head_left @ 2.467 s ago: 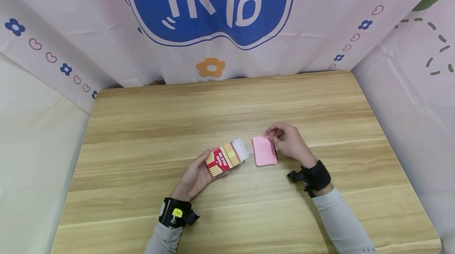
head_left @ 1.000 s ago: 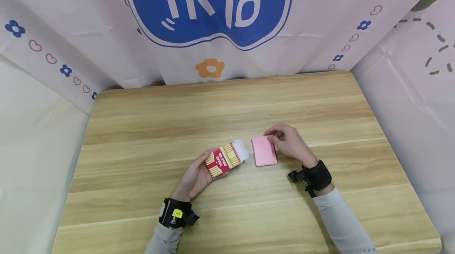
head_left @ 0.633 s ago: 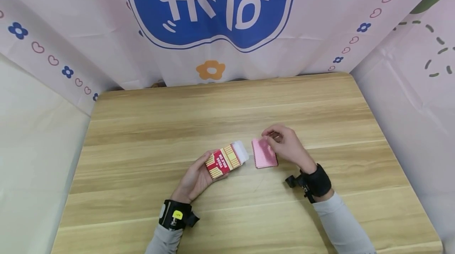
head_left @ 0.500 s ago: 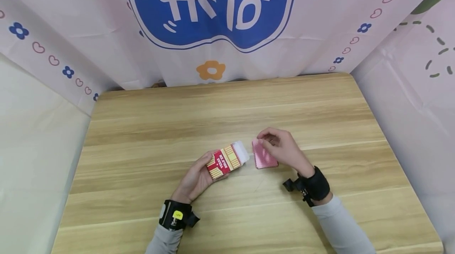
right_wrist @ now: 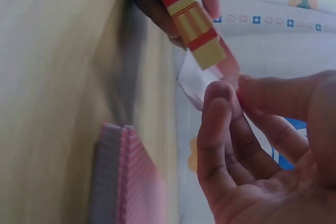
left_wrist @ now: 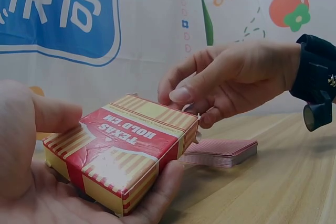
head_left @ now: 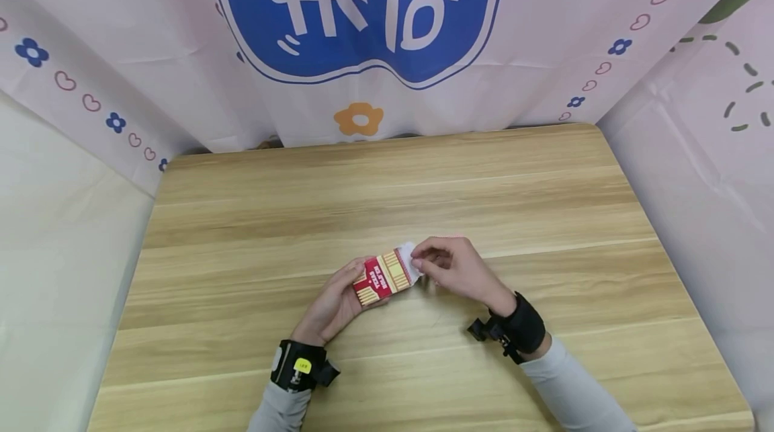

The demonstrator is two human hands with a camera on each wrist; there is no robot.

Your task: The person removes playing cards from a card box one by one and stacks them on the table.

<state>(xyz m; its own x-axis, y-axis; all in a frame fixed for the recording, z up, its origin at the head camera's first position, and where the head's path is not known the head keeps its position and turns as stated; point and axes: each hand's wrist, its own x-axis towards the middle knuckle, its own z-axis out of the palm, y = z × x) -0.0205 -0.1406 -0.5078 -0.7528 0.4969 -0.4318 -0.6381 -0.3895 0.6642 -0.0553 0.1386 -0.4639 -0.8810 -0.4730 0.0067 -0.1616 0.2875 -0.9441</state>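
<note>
A red and yellow striped playing card box (head_left: 387, 274), printed "Texas Hold'em", lies in my left hand (head_left: 335, 304). In the left wrist view the thumb is along one side of the box and the fingers are curled round beneath it. Thumb and forefinger of my right hand (head_left: 459, 271) pinch the box's flap (right_wrist: 229, 65) at its unfastened end. A white side flap (right_wrist: 195, 80) sticks out there too. On the table below the right hand rests a squared deck of cards (left_wrist: 220, 152) with pink patterned backs, mostly hidden by that hand in the head view.
Both hands work over a wooden table (head_left: 254, 217). A white printed cloth (head_left: 302, 109) hangs behind its far edge, and pale cloth walls (head_left: 60, 271) stand at the sides. Each wrist wears a black strap (head_left: 523, 324) with a small camera.
My right hand has moved left and toward me, from the deck's far right corner to the box's flap. The deck stays on the table. The left hand with the box has barely moved.
</note>
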